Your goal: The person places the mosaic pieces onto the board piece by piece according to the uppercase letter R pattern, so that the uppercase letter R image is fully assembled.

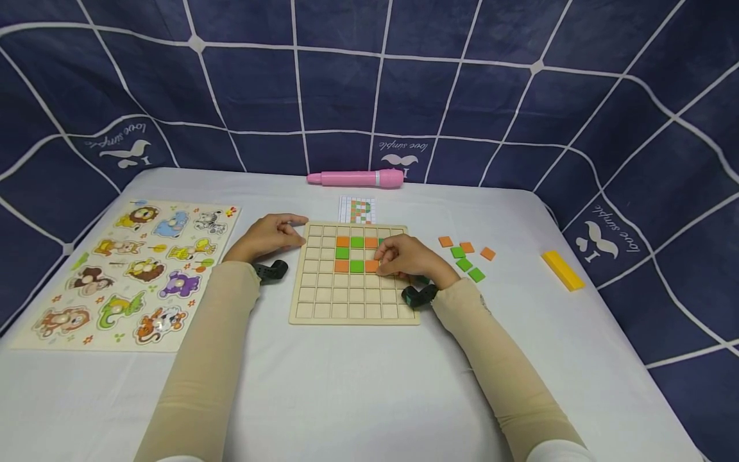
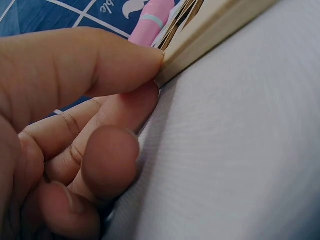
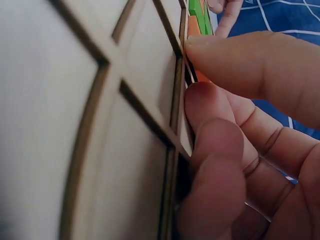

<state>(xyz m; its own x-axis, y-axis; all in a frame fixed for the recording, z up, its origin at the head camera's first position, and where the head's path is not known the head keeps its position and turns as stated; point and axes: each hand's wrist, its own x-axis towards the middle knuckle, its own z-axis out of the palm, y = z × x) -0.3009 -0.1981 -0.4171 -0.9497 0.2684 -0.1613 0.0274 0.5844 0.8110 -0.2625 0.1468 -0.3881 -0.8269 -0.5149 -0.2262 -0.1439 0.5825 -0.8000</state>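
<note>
A square wooden grid board [image 1: 323,295] lies flat on the table, with several orange and green tiles [image 1: 357,242] set in its upper cells. My left hand [image 1: 271,234] touches the board's far left corner, thumb against the side edge and other fingers loosely bent beside it. Over the board, my right hand [image 1: 408,255] pinches an orange tile [image 1: 371,265] by its right edge between thumb and index finger; the tile sits at its grid cell. In the right wrist view the thumb and fingertips [image 3: 202,47] partly hide this tile. The right hand also covers some cells.
A small pattern card [image 1: 358,210] touches the board's far edge, with a pink microphone-shaped pen [image 1: 355,179] behind it. Loose orange and green tiles [image 1: 464,264] lie right of the board. Farther right is a yellow block [image 1: 562,270]; an animal puzzle board [image 1: 129,224] lies left.
</note>
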